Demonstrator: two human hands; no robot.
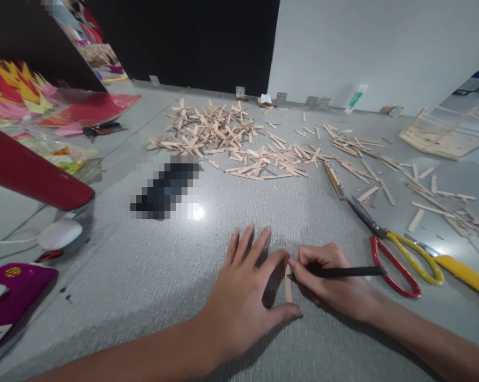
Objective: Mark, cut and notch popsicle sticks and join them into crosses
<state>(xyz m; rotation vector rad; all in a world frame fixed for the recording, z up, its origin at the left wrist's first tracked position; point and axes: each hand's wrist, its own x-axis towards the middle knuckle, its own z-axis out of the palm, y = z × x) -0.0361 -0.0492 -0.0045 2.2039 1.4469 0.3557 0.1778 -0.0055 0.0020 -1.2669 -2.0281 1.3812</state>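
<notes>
A flat wooden craft stick (288, 284) lies upright in view on the grey surface between my hands. My left hand (243, 289) holds it down, index fingertip at its far end and thumb at its near end, while the other fingers spread flat on the surface. In my right hand (334, 276) is a slim black pen (348, 272), pinched between closed fingers. Its tip is at the right edge of the stick; whether it touches the wood is hard to tell. To the right lie scissors (386, 233) with one red and one yellow handle.
Cut craft sticks (219, 130) form a pile ahead, scattering rightward. Yellow-handled cutters (466, 273) (333, 180) flank the scissors. A stick frame (434, 138) stands far right. At left are a red tube (32, 170), a white plug (60, 233) and a purple power strip (20, 297).
</notes>
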